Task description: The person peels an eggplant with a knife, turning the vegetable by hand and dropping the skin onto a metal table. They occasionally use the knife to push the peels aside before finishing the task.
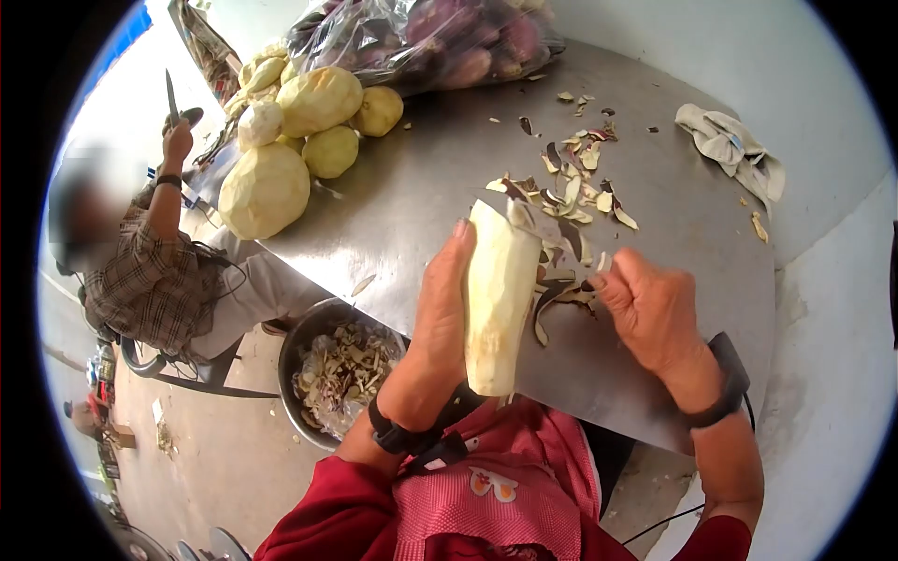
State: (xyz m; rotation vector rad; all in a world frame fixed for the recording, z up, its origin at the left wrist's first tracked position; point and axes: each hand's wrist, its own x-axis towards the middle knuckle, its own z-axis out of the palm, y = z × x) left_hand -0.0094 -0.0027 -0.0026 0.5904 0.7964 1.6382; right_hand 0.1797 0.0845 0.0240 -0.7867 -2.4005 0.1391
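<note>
My left hand (440, 318) grips a long, pale, peeled sweet potato (496, 309), held tilted upright over the near edge of the metal table (393, 215). Closed around the handle of a knife (569, 236) is my right hand (655, 309), to the right of the sweet potato. The blade reaches across to the sweet potato's top end, where a dark strip of peel hangs; blur hides its exact contact. Loose peelings (580, 187) lie on the table behind and under the knife.
Several peeled sweet potatoes (267, 192) are piled at the table's left, beside a plastic bag of purple ones (449, 42). A cloth (730, 145) lies at right. A bowl of peelings (292, 374) sits below left. Another person (168, 280) sits at left, holding a knife (171, 98).
</note>
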